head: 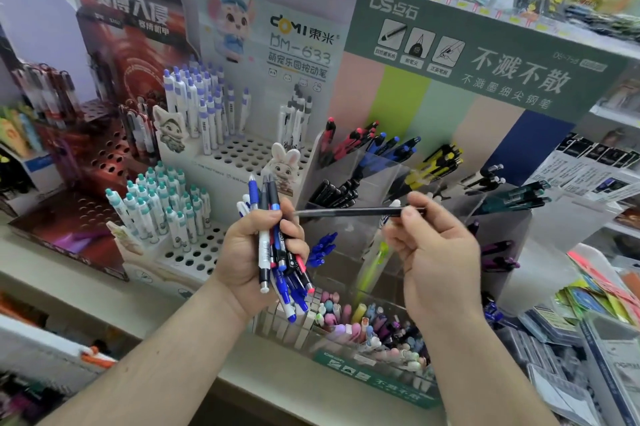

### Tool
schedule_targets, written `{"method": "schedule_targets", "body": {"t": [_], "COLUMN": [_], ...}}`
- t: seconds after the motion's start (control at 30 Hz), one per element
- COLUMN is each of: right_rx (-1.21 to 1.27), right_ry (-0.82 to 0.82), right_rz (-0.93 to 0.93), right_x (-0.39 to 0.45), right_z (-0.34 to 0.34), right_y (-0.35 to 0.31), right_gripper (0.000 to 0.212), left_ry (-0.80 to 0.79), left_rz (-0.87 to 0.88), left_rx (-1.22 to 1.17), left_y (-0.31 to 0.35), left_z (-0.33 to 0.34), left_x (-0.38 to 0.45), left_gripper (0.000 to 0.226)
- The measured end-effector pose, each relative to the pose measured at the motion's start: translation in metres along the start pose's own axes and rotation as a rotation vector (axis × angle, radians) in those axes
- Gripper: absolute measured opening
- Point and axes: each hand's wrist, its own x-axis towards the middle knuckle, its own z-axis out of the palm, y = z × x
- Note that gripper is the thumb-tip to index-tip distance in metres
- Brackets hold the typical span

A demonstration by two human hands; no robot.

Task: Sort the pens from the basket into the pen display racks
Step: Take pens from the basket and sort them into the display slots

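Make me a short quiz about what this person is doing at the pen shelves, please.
1. True or false: the left hand grips a bundle of pens.
2. What does the right hand pinch? A) an eraser B) a single dark pen C) a notebook
3. Fill in: the white rack beside the left hand holds pens with ____ caps.

Key: 1 true; 2 B; 3 teal.

One head-worn view looks forward and down, close over pen display racks (242,155).
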Motion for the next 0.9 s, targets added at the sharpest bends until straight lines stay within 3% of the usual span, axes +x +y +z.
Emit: {"method": "schedule_targets", "body": {"t": [0.17, 0.27, 0.37, 0.7, 0.9], "right_rx": [-0.261, -0.435, -0.567, -1.018, -1.39], "right_ry": [0.159, 0.153, 0.124, -0.107, -0.154], "right_rz": [-0.563, -0.716, -0.761, -0.797, -0.683], "right_x": [0.019, 0.035, 0.049, 0.059, 0.056], "right_z": [0.01, 0.02, 0.035, 0.054, 0.054], "right_y": [-0.015, -0.011, 0.002, 0.034, 0.026], "right_gripper": [0.027, 0.025, 0.016, 0.014, 0.031], "left_ry": [0.104, 0.122, 0.132, 0.161, 0.151], "left_rz": [0.049, 0.067, 0.075, 0.073, 0.068], "left_rx": [0.038, 0.05, 0.058, 0.15, 0.231], "left_y": [0.007, 0.008, 0.009, 0.01, 0.006], "left_z": [-0.007, -0.009, -0.009, -0.011, -0.008], "left_x": [0.0, 0.0, -0.001, -0.012, -0.016], "left_gripper": [0.054, 0.059, 0.06, 0.066, 0.053]}}
